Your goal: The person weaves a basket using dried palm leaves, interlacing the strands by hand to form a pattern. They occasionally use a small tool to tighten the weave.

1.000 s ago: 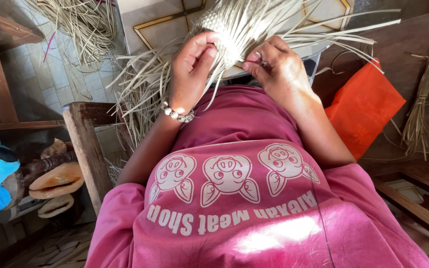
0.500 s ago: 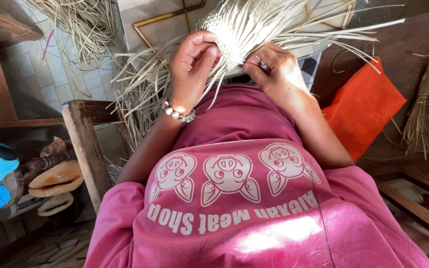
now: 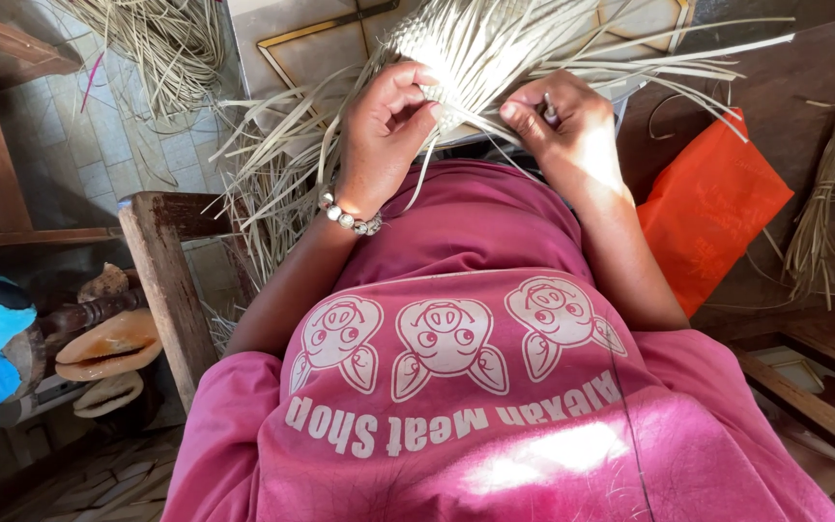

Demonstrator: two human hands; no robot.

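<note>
Above the lap, a half-woven piece of pale straw strips (image 3: pixel 495 48) fans out, loose ends trailing left and right. Both hands grip its lower edge: the left hand (image 3: pixel 388 130), a bead bracelet (image 3: pixel 350 217) at its wrist, curls shut on the strips; the right hand (image 3: pixel 567 126) pinches strips together with a thin dark tool (image 3: pixel 549 108). An orange bag (image 3: pixel 712 208) lies right.

A pale woven straw piece (image 3: pixel 475 58) sits raised at chest height, its tight plaited middle catching the sun, loose flat strips fanning out left, right and downward, unwoven ends splayed.
</note>
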